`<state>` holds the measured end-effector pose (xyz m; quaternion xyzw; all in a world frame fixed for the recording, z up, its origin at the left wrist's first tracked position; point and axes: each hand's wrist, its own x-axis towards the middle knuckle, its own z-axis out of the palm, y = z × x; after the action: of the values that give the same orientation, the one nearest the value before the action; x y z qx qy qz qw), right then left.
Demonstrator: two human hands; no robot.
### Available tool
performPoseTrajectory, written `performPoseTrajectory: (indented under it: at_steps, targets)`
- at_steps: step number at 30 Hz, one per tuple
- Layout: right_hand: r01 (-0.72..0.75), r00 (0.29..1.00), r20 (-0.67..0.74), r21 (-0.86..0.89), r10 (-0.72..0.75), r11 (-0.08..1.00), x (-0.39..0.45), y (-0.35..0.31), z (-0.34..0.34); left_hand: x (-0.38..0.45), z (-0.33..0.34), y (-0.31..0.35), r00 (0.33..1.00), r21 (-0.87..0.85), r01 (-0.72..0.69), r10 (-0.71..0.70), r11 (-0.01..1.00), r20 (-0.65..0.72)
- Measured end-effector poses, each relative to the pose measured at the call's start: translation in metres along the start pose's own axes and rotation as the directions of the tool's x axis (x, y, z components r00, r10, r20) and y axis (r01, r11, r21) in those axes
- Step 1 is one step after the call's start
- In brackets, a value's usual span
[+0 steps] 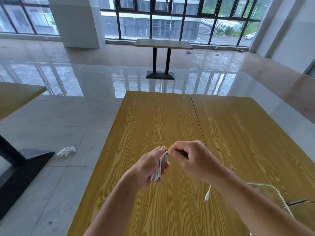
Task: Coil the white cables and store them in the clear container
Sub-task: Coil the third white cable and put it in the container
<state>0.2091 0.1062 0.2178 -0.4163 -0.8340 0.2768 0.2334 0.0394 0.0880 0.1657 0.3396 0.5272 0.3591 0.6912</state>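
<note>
Wood-grain table (153, 120) in tiled room, left hand (150, 169) clenched around coiled white cable (159, 167) above tabletop, right hand (192, 159) pinching its strand, connector end (208, 195) dangling, clear container (272, 196) at right edge.

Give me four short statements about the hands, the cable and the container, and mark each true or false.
1. The left hand holds a bundle of white cable loops. True.
2. The right hand rests flat on the table. False: it is raised, pinching the cable by the coil.
3. A cable plug hangs loose under the right forearm. True.
4. The coil already lies in the clear container. False: it is in the left hand.
</note>
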Motion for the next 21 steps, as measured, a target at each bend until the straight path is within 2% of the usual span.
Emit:
performPoseTrajectory:
  at_steps: [6, 12, 15, 18, 21]
  targets:
    - [-0.056, 0.998, -0.026, 0.035, 0.057, 0.998, -0.002, 0.006, 0.006, -0.004, 0.004, -0.004, 0.991, -0.043, 0.064, -0.059, 0.997, 0.118]
    - [-0.126, 0.992, 0.0, 0.084, 0.127, 0.988, -0.006, 0.009, -0.005, -0.009, 0.004, -0.006, 0.938, 0.074, -0.015, -0.011, 0.997, 0.346]
    - [-0.12, 0.993, -0.001, 0.108, 0.121, 0.987, -0.008, 0.011, -0.007, -0.012, 0.005, -0.005, 0.914, 0.141, -0.053, -0.008, 0.989, 0.405]
    - [-0.149, 0.989, 0.043, 0.169, 0.144, 0.974, -0.009, 0.013, -0.01, -0.012, 0.004, -0.006, 0.892, 0.101, -0.048, -0.003, 0.994, 0.453]
    - [-0.167, 0.985, 0.056, 0.154, 0.161, 0.974, -0.011, 0.019, -0.016, -0.011, 0.0, -0.007, 0.877, -0.003, -0.061, 0.055, 0.998, 0.478]
